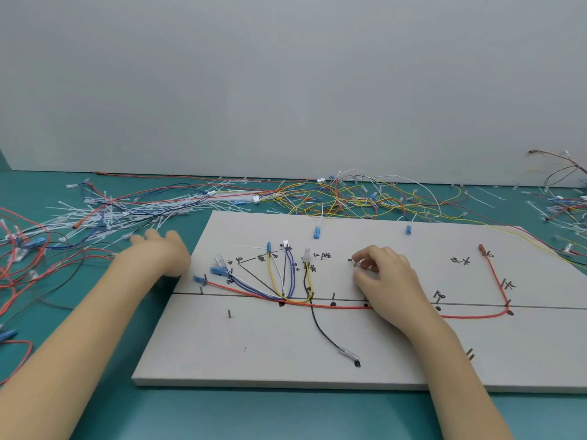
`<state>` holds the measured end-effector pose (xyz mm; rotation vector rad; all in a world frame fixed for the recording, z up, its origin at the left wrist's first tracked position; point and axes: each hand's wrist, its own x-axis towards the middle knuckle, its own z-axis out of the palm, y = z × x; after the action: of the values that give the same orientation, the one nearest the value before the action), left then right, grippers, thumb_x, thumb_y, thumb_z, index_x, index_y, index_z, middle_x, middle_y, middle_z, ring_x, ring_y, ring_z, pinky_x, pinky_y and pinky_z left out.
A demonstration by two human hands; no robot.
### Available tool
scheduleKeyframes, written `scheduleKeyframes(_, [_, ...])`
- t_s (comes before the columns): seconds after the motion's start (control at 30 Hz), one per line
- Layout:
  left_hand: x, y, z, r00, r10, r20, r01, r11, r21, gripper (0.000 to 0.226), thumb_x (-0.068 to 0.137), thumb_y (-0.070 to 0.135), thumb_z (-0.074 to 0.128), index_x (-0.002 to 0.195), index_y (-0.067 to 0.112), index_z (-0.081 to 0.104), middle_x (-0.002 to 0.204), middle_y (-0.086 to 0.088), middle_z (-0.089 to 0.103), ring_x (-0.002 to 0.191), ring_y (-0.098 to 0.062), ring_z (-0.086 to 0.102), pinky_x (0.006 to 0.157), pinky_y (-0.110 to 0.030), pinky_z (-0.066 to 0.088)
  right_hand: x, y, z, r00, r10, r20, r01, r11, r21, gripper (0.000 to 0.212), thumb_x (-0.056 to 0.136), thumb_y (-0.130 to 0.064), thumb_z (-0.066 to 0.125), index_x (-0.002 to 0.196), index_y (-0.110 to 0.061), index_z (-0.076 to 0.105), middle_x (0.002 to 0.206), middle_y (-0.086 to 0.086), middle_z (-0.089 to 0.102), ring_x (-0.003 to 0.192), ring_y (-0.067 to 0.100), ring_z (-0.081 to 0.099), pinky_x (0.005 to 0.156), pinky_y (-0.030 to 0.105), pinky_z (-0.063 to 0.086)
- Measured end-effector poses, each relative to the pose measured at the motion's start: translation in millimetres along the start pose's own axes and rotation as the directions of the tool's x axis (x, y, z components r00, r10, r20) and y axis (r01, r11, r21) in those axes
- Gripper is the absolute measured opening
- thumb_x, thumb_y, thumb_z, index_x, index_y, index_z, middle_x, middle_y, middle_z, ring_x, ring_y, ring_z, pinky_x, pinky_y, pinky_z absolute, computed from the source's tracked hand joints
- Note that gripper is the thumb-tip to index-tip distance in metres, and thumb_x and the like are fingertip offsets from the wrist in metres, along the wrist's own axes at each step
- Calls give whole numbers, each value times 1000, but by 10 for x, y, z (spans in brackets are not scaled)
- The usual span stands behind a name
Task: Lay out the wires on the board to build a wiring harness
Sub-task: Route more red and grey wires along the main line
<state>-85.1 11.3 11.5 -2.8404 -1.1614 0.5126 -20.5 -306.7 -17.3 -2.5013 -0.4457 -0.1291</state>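
Several wires already lie on the board (254, 354) — a long red wire (343, 307) along the line, others fanned at 10 o'clock. More remain: marked spots toward 2 o'clock sit bare. The right hand (386, 282) curls its fingers at a pin; whether it pinches anything I cannot tell. The left hand (162, 249) reaches, fingers loose, holding nothing, toward the loose wires (104, 214) off the board at 9 o'clock.

Assembly workbench: pegged harness board (317, 360), loose wires (343, 195), cable ties (104, 214), green mat (222, 414).
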Motion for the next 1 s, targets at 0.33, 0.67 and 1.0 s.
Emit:
scheduleKeyframes(0.33, [209,-32,24,985,72,-159,-113,956,-270,30,93,4,40,117,1,57,125,-20,57,111,-36,54,89,-36,46,-10,-14,-14,1000,12,10,-12,1000,0,22,91,-21,51,109,-30,60,103,-7,56,103,17,44,94,37,39])
scheduleKeyframes(0.67, [-209,311,-89,624,140,-769,-676,590,-442,33,70,-18,48,74,14,56,86,-9,56,82,-29,55,74,-40,47,-47,-155,-5,956,-88,-280,126,985,120,21,89,-12,58,107,-20,64,105,-5,58,105,17,48,86,21,35])
scheduleKeyframes(1.0, [-1000,810,64,331,196,-923,-939,164,-302,30,68,-17,63,81,8,52,84,1,53,78,-12,54,67,-26,51,-201,-847,127,949,-287,131,60,573,817,44,86,15,54,124,-6,59,106,21,68,81,20,61,75,35,53])
